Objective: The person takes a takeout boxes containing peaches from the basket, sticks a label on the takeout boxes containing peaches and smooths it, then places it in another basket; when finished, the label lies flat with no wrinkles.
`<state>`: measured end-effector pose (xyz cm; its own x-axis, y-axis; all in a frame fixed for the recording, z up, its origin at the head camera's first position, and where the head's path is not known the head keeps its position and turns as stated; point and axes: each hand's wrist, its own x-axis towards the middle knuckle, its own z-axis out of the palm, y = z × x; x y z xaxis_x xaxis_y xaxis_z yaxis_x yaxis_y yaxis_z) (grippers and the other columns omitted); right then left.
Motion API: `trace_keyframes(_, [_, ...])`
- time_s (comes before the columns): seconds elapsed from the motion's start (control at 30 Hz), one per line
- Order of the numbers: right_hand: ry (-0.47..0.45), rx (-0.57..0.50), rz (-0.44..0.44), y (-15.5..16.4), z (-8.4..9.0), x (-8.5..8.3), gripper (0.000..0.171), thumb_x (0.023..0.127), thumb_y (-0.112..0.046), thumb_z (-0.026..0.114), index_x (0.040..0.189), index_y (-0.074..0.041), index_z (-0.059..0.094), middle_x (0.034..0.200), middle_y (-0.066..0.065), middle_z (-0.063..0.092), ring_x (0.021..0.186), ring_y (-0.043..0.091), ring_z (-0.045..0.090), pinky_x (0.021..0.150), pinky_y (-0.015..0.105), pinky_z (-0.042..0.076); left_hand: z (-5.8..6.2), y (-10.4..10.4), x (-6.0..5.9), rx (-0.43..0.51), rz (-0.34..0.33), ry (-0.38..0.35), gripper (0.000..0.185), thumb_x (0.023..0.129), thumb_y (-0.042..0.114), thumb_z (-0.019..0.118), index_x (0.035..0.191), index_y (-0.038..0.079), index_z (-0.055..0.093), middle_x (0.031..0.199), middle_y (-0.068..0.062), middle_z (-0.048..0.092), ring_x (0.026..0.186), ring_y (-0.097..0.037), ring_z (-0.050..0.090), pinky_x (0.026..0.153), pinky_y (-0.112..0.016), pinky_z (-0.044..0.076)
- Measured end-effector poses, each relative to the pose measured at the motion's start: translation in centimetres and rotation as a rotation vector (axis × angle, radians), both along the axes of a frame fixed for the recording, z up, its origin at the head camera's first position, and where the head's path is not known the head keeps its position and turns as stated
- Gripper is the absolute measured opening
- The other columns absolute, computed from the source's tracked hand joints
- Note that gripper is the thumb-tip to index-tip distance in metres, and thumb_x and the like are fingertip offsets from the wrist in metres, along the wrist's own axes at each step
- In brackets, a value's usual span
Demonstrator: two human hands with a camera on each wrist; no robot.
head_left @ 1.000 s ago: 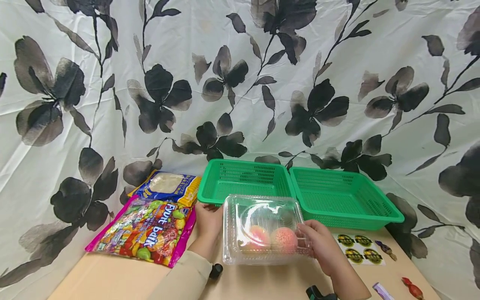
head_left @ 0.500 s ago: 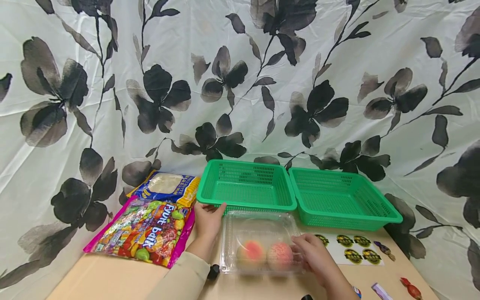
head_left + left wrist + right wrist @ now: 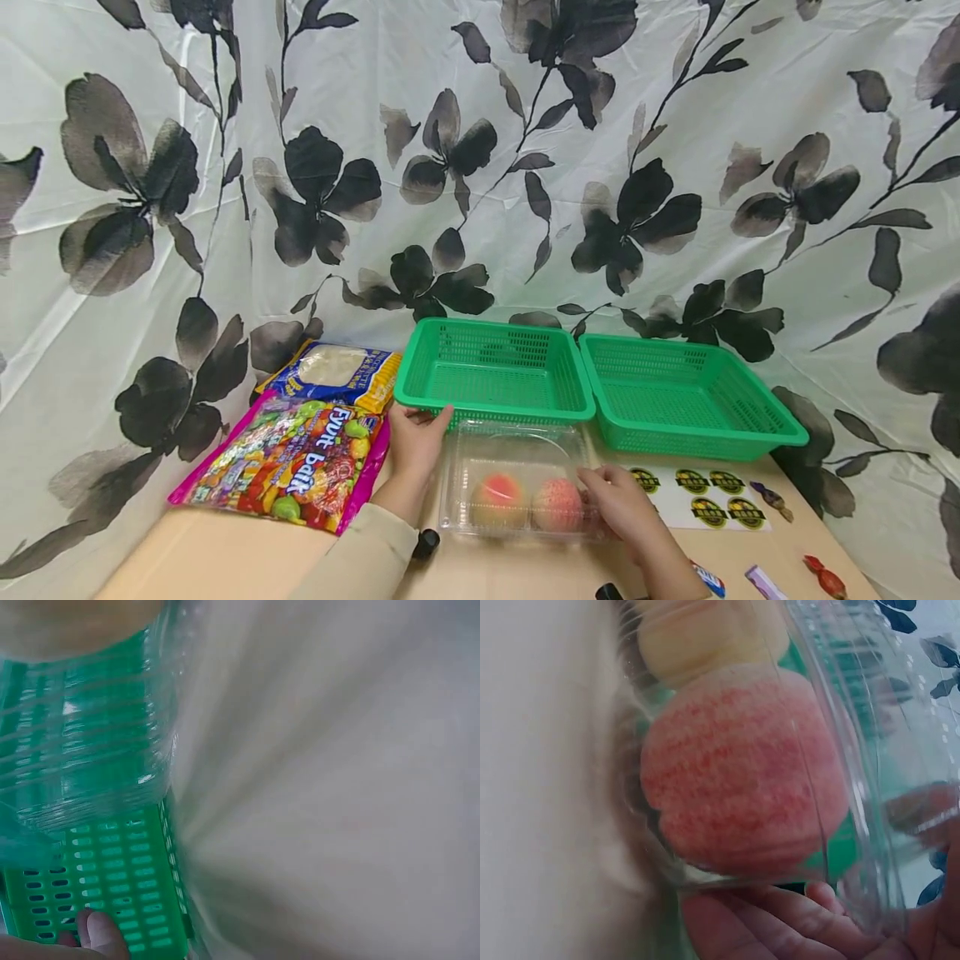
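**Lopsided hold on clear rectangular plastic box (image 3: pixel 517 454)**

Pinching one end w/ right hand (image 3: pixel 621 502), on near side of leftmost green perforated plastic basket (image 3: pixel 517 412). If lifted, could tip at free end, rolling two round pink-yellow fruits (image 3: pixel 498 498) inside. Touching basket's near-left corner w/ left hand (image 3: pixel 415 439); can't tell if gripping. Mostly cut off in left-wrist view. Also can't confirm box-to-pale-wood-coloured-table (image 3: pixel 487 575) contact.

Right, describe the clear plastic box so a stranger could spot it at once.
On the table, find two green baskets in front of the flowered cloth. In front of the left basket, held by the right hand, is a box with two peaches inside. Unlike the baskets, it is see-through.
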<state>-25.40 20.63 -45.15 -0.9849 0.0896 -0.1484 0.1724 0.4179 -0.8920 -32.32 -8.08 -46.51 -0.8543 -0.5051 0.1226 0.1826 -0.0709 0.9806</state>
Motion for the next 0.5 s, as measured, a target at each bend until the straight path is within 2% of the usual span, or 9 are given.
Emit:
trace_keyframes(0.07, [-0.010, -0.003, 0.006, 0.2, 0.1, 0.0, 0.053, 0.102, -0.047, 0.057, 0.115, 0.005, 0.060, 0.097, 0.011, 0.060, 0.075, 0.021, 0.053, 0.058, 0.035, 0.049, 0.0, -0.1, 0.1, -0.042, -0.013, -0.035, 0.057, 0.085, 0.013, 0.084, 0.125, -0.001, 0.046, 0.113, -0.024, 0.060, 0.095, -0.025, 0.062, 0.071, -0.022, 0.053])
trace_keyframes(0.2, [-0.024, -0.046, 0.024, 1.0, 0.2, 0.0, 0.062, 0.102, -0.051, 0.056, 0.124, 0.007, 0.060, 0.098, 0.012, 0.065, 0.073, 0.019, 0.059, 0.059, 0.036, 0.055, 0.2, -0.3, 0.8, -0.163, -0.073, -0.113, 0.055, 0.086, 0.022, 0.084, 0.122, -0.003, 0.050, 0.111, -0.024, 0.063, 0.096, -0.028, 0.065, 0.074, -0.030, 0.055])
trace_keyframes(0.37, [0.027, -0.077, 0.071, 2.6, 0.8, -0.1, 0.059, 0.104, -0.041, 0.057, 0.130, 0.012, 0.059, 0.105, 0.015, 0.073, 0.080, 0.023, 0.071, 0.071, 0.040, 0.061, 0.6, -0.5, 2.3, -0.299, -0.235, -0.172, 0.059, 0.090, 0.031, 0.080, 0.130, -0.003, 0.052, 0.122, -0.026, 0.064, 0.112, -0.036, 0.065, 0.089, -0.045, 0.058])
trace_keyframes(0.5, [0.047, -0.061, 0.099, 4.3, 1.5, -0.5, 0.054, 0.104, -0.036, 0.060, 0.131, 0.010, 0.060, 0.109, 0.016, 0.074, 0.089, 0.027, 0.073, 0.079, 0.043, 0.062, 1.1, -0.8, 3.7, -0.377, -0.339, -0.183, 0.073, 0.089, 0.039, 0.080, 0.142, -0.001, 0.049, 0.135, -0.029, 0.059, 0.121, -0.041, 0.063, 0.096, -0.050, 0.056])
